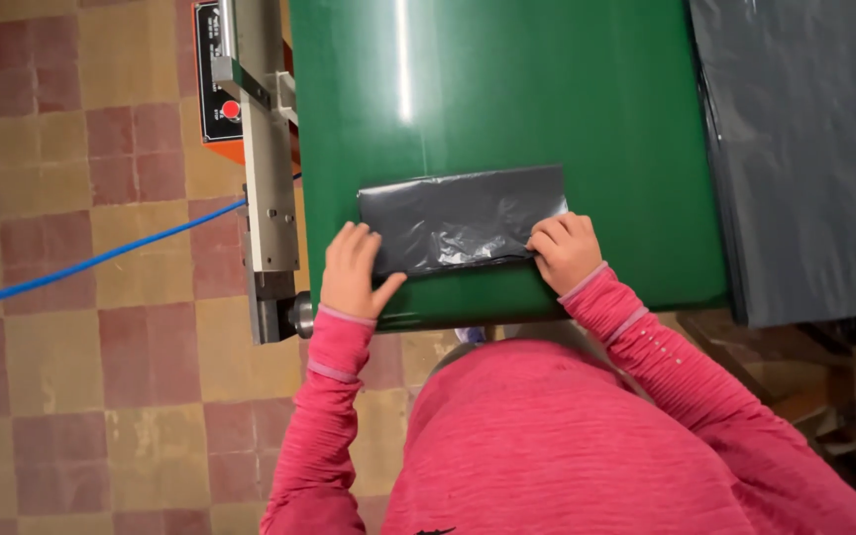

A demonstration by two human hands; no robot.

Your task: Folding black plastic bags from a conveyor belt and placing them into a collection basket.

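On the green belt surface (507, 109), close to its near edge, lies a folded dark grey plastic bag (460, 218), flat, long side running left to right, glossy and wrinkled toward its lower right portion.

Left hand (352, 272): palm down at the bag's lower left corner. Fingers extended and slightly spread, pointing away from the body; fingertips rest against the bag's left edge, thumb angled out to the right along the bag's near edge. Hand is flat and open, pressing rather than gripping. Forearm in a pink sleeve (324, 396) rises nearly straight from the bottom of the view.

Right hand (567, 253): at the bag's lower right corner, fingers curled inward, knuckles up, fingertips on the bag's edge. Whether the plastic is pinched between the fingers or only pressed down cannot be told. Right forearm comes in diagonally from the lower right, elbow held out to the side.

Beside the belt on the left: a grey metal rail (267, 168) with an orange-and-black control panel (218, 79) carrying a red button. A blue cable (91, 263) crosses the tiled floor (71, 376). Right of the belt, a stack of dark grey plastic sheets (804, 149), well apart from both hands.
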